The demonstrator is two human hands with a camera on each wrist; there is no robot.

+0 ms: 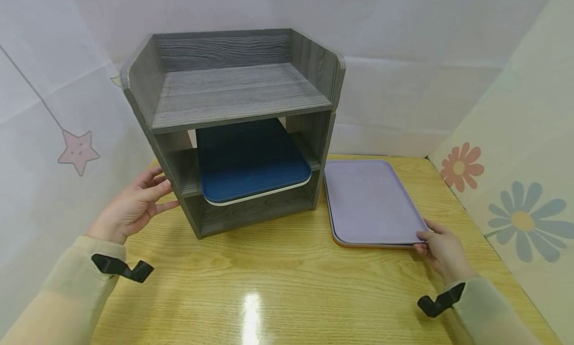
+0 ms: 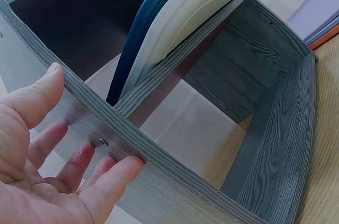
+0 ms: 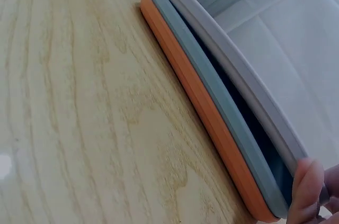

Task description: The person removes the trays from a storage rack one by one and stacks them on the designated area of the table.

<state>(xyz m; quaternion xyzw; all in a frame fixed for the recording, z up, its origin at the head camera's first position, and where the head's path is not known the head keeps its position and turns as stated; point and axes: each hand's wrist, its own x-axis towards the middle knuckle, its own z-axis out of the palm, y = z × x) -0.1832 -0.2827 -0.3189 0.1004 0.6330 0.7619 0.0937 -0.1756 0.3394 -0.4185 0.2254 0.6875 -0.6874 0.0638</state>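
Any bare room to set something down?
Free: tabletop before the shelf unit, between left sleeve and right sleeve; the unit's top board, walled at back and sides. Crowded: middle shelf, holding the blue tray over the cream tray; right of the unit, where the right hand pinches the lavender tray above the orange tray.

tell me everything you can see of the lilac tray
The lilac tray is rectangular, with rounded corners and a low raised rim, smooth and plastic-looking. It lies stacked above a blue-grey tray and an orange tray, right of the grey shelf. The right hand pinches its near right corner, which sits slightly raised, leaving a gap below.
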